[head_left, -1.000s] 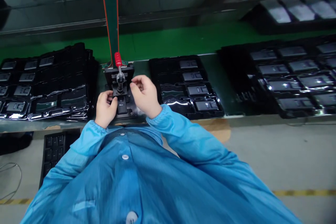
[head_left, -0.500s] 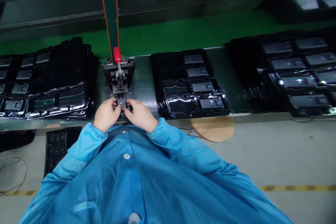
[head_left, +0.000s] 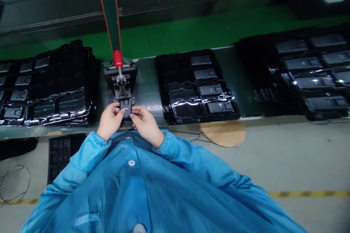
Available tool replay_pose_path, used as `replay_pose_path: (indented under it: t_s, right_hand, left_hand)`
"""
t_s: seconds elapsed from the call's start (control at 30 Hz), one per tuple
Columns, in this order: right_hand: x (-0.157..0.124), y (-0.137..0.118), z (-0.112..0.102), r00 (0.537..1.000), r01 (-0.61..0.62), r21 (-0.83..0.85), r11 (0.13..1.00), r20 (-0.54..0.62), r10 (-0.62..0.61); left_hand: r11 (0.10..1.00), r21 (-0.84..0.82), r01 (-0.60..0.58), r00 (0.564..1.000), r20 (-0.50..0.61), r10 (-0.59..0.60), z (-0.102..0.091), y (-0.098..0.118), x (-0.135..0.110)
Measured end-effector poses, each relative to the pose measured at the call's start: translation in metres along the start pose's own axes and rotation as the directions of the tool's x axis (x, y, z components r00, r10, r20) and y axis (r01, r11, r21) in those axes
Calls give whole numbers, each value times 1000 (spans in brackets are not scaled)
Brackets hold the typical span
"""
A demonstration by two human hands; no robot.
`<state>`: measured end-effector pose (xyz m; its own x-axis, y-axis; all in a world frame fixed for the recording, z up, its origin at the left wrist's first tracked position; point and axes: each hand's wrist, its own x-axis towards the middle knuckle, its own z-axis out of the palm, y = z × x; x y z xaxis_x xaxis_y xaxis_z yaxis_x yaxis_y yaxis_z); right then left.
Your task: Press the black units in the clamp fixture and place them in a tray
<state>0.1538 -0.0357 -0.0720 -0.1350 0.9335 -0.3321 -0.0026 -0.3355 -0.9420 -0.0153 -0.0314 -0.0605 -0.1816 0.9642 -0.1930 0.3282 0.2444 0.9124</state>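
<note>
A small black rectangular part with pale lettering lies at the near end of a dark clamp fixture with a red-handled lever. My left hand pinches the part's left side with curled fingers. My right hand pinches its right side, fingers closed on it. Both wrists wear blue sleeves and rest at the bench's near edge.
A stack of black moulded trays with similar parts sits left of the fixture. Another tray lies to its right, more trays far right. A green post rises behind the fixture. A green belt runs behind. A keyboard-like tray lies below.
My right hand has come down from the lever area to the part's right side. Both hands have drawn together at the fixture's near end and now grip the part.
</note>
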Motion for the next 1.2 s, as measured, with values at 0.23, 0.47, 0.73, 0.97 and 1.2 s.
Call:
replay_pose_path:
  t_s: [0.23, 0.47, 0.73, 0.97, 1.2]
  right_hand:
    - [-23, -15, -9, 988, 83, 172, 982, 115, -104]
    - [-52, -15, -23, 967, 162, 242, 957, 154, -202]
    - [-62, -10, -45, 950, 181, 351, 919, 178, -255]
    - [-69, -6, -64, 970, 164, 414, 895, 98, -223]
    - [-70, -8, -97, 988, 97, 340, 935, 84, -133]
  left_hand:
    - [956, -294, -9, 990, 132, 50, -5, 26, -46]
    - [910, -414, 17, 983, 171, 60, -3, 33, -63]
    - [873, -484, 63, 952, 292, 93, 9, 37, -64]
    - [876, -468, 118, 910, 404, 93, 33, 37, -57]
    - [911, -373, 173, 845, 531, 57, 60, 41, -45]
